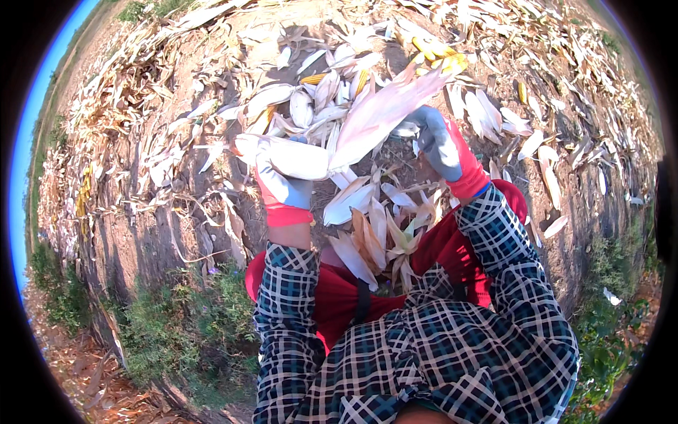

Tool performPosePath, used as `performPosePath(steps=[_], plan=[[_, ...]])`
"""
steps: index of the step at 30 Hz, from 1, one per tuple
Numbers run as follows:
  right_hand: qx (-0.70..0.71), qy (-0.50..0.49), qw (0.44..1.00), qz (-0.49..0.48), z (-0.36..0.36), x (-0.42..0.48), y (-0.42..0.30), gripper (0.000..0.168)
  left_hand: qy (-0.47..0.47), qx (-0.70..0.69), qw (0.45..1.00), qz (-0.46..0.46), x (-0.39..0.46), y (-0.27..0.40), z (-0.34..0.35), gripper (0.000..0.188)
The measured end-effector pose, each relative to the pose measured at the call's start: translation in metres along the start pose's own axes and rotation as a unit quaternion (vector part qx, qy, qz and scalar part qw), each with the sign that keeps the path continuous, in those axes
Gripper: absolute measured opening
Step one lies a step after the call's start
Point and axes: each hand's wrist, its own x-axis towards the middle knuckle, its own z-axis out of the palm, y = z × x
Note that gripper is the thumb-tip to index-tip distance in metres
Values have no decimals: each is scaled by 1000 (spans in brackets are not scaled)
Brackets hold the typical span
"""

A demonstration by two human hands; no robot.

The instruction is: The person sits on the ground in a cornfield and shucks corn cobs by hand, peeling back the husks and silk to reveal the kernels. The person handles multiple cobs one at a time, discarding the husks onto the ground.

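Note:
My left hand, in a grey and red work glove, is closed around an ear of corn in its pale husk. A long pinkish husk leaf stretches from the right end of that ear up and to the right. My right hand, gloved alike, has its curled fingers by this leaf's lower edge; a pale piece of husk shows at the fingertips, and whether they grip the long leaf is unclear. Just beyond my hands lies a heap of ears, mostly in husk, some with yellow kernels showing.
Husked yellow corn ears are piled at the upper right, and more yellow ears lie at the far left. Loose dry husks cover the soil between my knees. Green weeds grow at the lower left. Dry stalks and leaves litter the field.

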Motion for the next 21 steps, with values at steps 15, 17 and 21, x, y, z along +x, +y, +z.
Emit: performPosePath(steps=[15,17,21], plan=[[-171,-241,955,-27,95,-10,-4,41,-7,-76,965,-250,-3,-59,-38,55],[-212,-233,944,-102,83,-18,20,43,-14,-91,930,-356,1,-64,-38,56],[-218,-258,925,-172,96,-17,-7,46,-32,-38,930,-365,-33,-46,-3,65]])
